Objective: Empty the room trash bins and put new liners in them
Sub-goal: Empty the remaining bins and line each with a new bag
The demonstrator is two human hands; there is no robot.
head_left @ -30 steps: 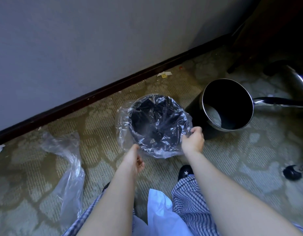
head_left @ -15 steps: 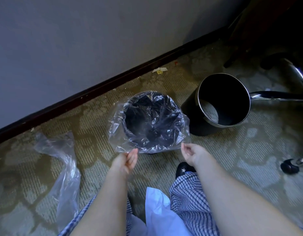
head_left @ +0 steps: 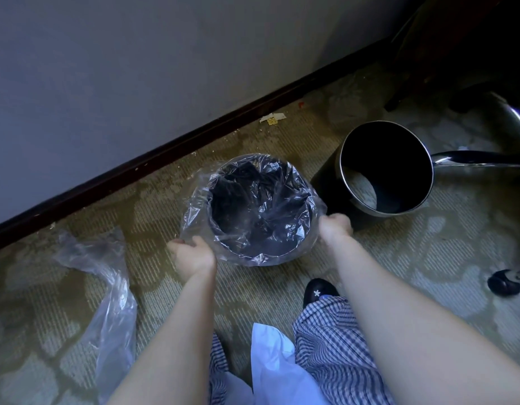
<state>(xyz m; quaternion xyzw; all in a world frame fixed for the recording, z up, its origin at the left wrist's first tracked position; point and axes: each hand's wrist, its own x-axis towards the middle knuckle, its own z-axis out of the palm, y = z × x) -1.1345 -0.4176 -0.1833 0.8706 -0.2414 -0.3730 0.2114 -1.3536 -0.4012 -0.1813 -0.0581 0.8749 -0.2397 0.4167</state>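
Fitting entry: clear liner [head_left: 194,211] in small dark bin [head_left: 253,223], centre of frame, on patterned carpet [head_left: 399,258] near the baseboard.

Change: half a second back both hands hung just below the bin, fingers off the plastic. Now the left hand [head_left: 191,255] pinches the overhang at the bin's lower left, and the right hand [head_left: 336,226] curls on the fold at its right side. Both are clamped on the liner.

Judgement: the hem is being worked round the rim, and this bin looks nearly lined.

Second bin [head_left: 384,168]: metal-rimmed, tilted, unlined, upper right; likely next.

Loose clear bag [head_left: 106,287]: lower left.

Writing: none legible. Paper scrap [head_left: 272,118] by the baseboard is too small to read. Shoe [head_left: 318,290] bears a white star mark only.
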